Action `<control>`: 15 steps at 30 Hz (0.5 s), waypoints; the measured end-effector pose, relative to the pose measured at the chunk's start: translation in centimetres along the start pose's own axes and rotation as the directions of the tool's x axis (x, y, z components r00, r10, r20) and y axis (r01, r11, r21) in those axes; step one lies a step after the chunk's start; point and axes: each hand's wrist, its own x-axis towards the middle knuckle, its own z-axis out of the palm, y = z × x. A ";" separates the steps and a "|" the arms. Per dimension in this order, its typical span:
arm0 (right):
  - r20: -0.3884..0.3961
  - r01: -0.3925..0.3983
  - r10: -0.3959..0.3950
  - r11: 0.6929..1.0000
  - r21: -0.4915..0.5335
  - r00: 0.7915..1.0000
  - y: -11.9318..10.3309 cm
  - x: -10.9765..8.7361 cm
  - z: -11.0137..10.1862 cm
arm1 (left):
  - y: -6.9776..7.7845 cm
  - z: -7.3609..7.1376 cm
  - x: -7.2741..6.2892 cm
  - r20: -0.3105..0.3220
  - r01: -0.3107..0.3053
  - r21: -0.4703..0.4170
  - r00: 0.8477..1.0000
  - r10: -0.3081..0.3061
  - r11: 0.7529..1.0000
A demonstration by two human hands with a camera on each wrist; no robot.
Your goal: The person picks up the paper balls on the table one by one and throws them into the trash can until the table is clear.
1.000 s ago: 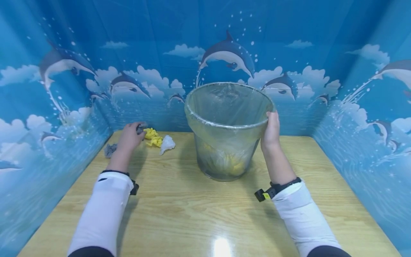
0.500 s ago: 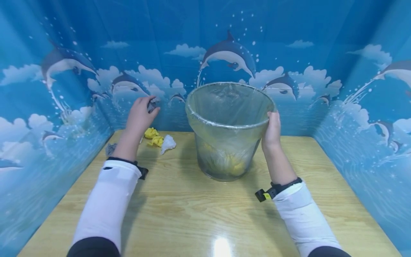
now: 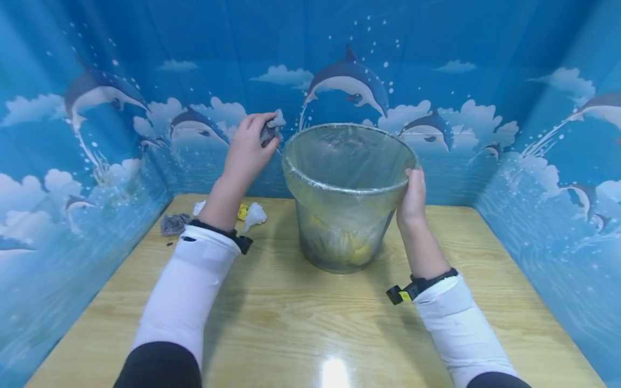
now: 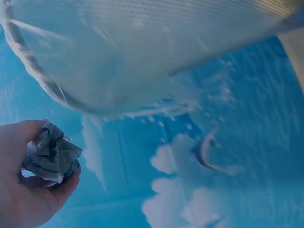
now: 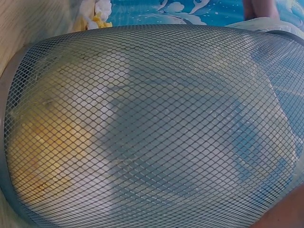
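Observation:
A mesh wastebasket (image 3: pixel 339 221) lined with a clear plastic bag stands on the table, with yellow and white crumpled paper showing through its wall. My right hand (image 3: pixel 412 196) grips its right side just under the rim, thumb near the top edge. To the left of the rim and about level with it, my left hand (image 3: pixel 248 148) holds a crumpled grey paper ball (image 4: pixel 53 154) between thumb and fingers. In the left wrist view the ball hangs beside the bag-covered rim (image 4: pixel 35 69), apart from it.
On the table's far left lie a grey paper ball (image 3: pixel 174 224), a white one (image 3: pixel 254 215) and a yellow one (image 3: pixel 242 212), partly behind my left forearm. A small dark scrap (image 3: pixel 169 244) lies nearby. A blue dolphin-print curtain (image 3: pixel 233 64) encloses the table (image 3: pixel 291 323).
My left hand has lifted the grey paper ball from the far left of the table and carried it up and right toward the wastebasket's rim. The right hand stays put.

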 end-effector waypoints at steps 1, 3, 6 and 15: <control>0.001 0.000 0.000 1.000 0.000 1.000 0.0 0.0 0.0 | 0.6 0.1 0.1 0.002 -0.012 0.000 1.000 0.012 1.000; -0.001 -0.005 0.005 1.000 -0.001 1.000 -0.1 0.0 0.0 | 1.6 0.4 0.3 0.015 -0.033 0.002 0.999 0.033 0.999; -0.001 -0.003 0.003 1.000 -0.003 1.000 -0.1 0.0 0.0 | 2.6 0.9 0.6 0.045 -0.045 0.007 0.998 0.044 0.999; 0.011 0.001 0.000 1.000 -0.003 1.000 -0.1 0.0 0.1 | 5.2 2.0 0.7 0.131 -0.084 0.016 0.988 0.081 0.996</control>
